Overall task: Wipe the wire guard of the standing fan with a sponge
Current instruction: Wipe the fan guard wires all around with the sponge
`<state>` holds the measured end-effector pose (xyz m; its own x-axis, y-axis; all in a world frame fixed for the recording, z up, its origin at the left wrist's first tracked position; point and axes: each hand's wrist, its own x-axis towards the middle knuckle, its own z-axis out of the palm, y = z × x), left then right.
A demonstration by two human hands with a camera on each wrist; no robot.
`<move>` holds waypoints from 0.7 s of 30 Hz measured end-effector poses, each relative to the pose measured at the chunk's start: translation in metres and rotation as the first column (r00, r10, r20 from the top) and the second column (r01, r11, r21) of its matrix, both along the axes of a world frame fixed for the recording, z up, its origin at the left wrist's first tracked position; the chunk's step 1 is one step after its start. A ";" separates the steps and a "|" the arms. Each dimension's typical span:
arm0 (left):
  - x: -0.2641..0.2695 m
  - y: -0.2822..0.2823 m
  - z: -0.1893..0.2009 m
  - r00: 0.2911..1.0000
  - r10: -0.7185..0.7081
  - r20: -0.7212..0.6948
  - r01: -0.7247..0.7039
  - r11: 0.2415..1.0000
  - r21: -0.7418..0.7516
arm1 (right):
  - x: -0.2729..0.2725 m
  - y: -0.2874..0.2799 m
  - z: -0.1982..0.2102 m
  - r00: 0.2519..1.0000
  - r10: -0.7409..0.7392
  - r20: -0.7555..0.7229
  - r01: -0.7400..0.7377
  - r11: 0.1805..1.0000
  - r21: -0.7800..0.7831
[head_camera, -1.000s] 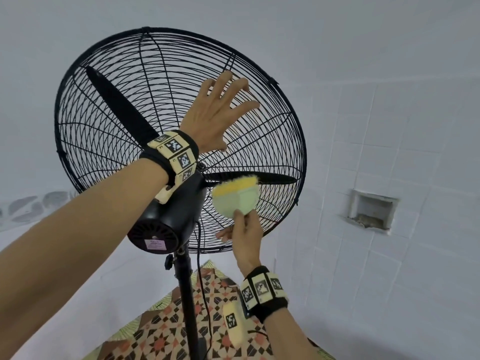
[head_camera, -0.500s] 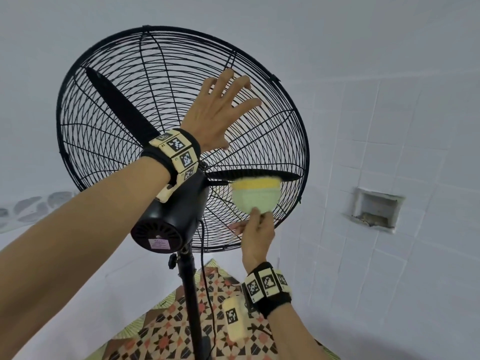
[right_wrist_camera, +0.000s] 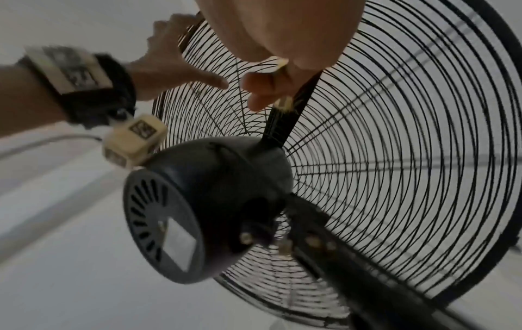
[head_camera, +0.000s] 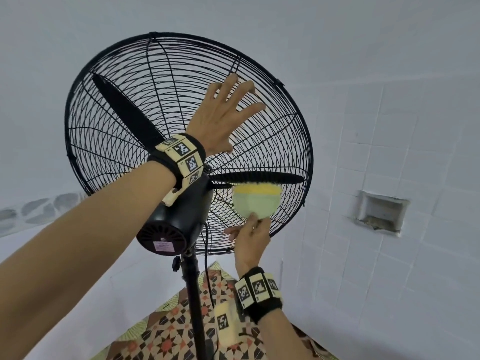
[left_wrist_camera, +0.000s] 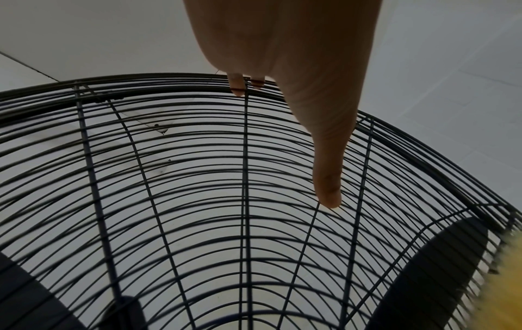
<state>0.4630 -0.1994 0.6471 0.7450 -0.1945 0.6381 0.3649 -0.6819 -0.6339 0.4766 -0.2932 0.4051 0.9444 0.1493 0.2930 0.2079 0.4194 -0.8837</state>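
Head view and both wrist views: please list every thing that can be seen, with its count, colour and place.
Round wire guard: one, black, around the blades, top of the stand.
Fan blades: two visible, black, inside the guard.
Motor housing: one, black, behind the guard.
Stand pole: one, black, below the housing.
Sponge: one, green with yellow top, against the guard's lower right.
Patterned mat: one, multicoloured, on the floor.
Wall recess: one, in the white tiled wall, right.
Left hand: flat on the guard.
Right hand: pinches the sponge.

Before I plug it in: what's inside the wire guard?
Inside the wire guard, two black blades show; the left hand and sponge cover part.
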 end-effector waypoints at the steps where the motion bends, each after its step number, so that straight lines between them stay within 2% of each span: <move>1: 0.000 0.001 0.000 1.000 0.002 0.003 -0.002 1.000 0.005 | -0.005 0.003 -0.001 1.000 0.013 -0.007 -0.013 1.000 0.010; 4: -0.001 0.002 -0.001 1.000 0.000 0.014 0.000 1.000 0.006 | -0.012 0.010 -0.002 0.982 0.172 0.083 -0.165 0.982 -0.090; 5: -0.001 0.003 -0.001 1.000 -0.002 0.015 0.002 1.000 0.003 | -0.010 0.011 -0.001 0.976 0.186 0.110 -0.173 0.977 -0.122; 8: -0.002 0.004 0.000 1.000 -0.011 0.012 0.011 1.000 0.001 | -0.001 0.008 0.006 0.988 0.088 0.130 -0.067 0.985 -0.160; 12: -0.001 0.001 -0.001 1.000 0.004 0.005 -0.004 1.000 0.009 | -0.005 0.007 0.008 0.997 -0.074 0.017 0.074 0.997 -0.016; 15: -0.001 0.000 -0.001 1.000 -0.001 0.012 0.001 1.000 0.003 | -0.008 0.012 0.000 0.994 0.070 0.081 -0.062 0.994 -0.095; 17: -0.002 0.002 -0.001 1.000 -0.008 0.013 0.008 1.000 0.002 | -0.006 0.012 -0.001 0.987 0.086 0.133 -0.066 0.987 -0.145; 19: -0.002 0.002 -0.001 1.000 -0.007 0.014 0.007 1.000 0.005 | -0.002 0.012 0.003 0.992 -0.028 0.123 0.038 0.996 -0.081; 21: -0.001 0.001 -0.001 1.000 0.004 0.013 -0.004 1.000 0.009 | -0.003 0.013 0.009 0.991 -0.131 0.041 0.131 0.991 0.002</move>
<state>0.4619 -0.1980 0.6460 0.7378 -0.1968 0.6456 0.3758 -0.6748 -0.6352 0.4738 -0.2799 0.4141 0.9432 0.0255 0.3313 0.2966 0.3853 -0.8738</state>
